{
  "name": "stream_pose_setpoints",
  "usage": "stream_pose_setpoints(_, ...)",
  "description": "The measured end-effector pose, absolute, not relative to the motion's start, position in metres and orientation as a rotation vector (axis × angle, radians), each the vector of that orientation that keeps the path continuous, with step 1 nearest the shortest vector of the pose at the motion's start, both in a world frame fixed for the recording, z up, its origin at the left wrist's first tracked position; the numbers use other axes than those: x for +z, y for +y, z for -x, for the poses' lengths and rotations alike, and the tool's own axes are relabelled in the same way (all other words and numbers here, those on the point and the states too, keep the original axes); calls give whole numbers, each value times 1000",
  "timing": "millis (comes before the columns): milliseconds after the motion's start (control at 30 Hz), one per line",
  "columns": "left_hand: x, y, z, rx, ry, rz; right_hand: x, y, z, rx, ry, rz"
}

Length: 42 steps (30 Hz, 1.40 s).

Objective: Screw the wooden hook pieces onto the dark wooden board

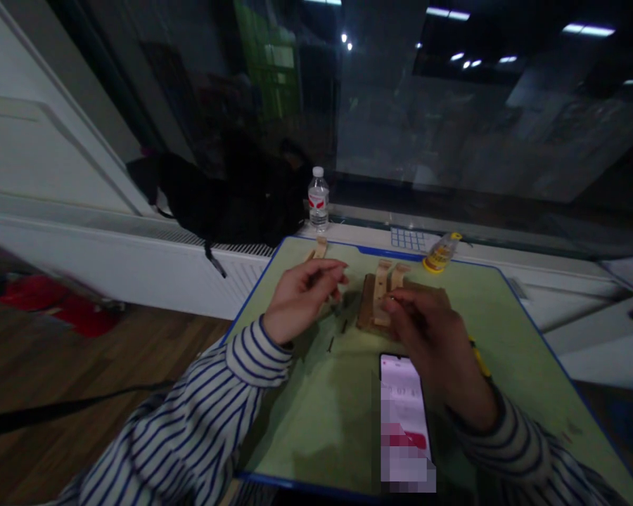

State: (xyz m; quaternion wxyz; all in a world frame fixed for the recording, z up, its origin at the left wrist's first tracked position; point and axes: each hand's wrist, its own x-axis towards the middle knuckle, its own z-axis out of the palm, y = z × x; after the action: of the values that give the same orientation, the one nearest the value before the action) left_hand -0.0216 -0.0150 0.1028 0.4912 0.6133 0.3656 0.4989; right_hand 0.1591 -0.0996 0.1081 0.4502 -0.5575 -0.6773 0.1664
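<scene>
My left hand point(303, 295) hovers over the left half of the green table, thumb and fingers pinched together. Whatever it may hold is too small to make out. My right hand point(435, 337) is closed too, its thumb and forefinger pinched at the front of a pale curved wooden piece point(381, 281). A tiny thing may be between those fingertips, but I cannot tell what. A second curved wooden piece point(399, 274) stands beside the first, both at a brown wooden block point(366, 302) partly hidden by my right hand. Two small dark screws point(330, 344) lie between my hands.
A lit phone point(404, 414) lies at the table's near side. Another wooden piece point(321, 246) is behind my left hand. A yellow-capped glue bottle point(442, 254) and a water bottle point(318, 204) stand toward the window. Something yellow point(480, 357) shows beside my right wrist.
</scene>
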Motion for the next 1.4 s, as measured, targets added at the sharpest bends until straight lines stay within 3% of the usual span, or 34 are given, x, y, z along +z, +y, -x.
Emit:
stream_pose_setpoints(167, 127, 22, -3, 1551, 818, -1354, 119, -85, -185, 515, -1463, 1384)
stream_pose_setpoints(267, 135, 36, -20, 1561, 749, -1393, 123, -77, -198, 526, -1343, 1404)
stream_pose_setpoints(667, 112, 82, -20, 724, 689, -2216, 104, -52, -247, 503, -1363, 1462)
stream_pose_setpoints(867, 108, 93, -22, 579, 713, -2340, 88, -36, -245, 347, -1628, 1623)
stream_pose_setpoints(1400, 90, 85, -44, 155, 528, -2526, 69, -25, -238, 324, -1885, 1775)
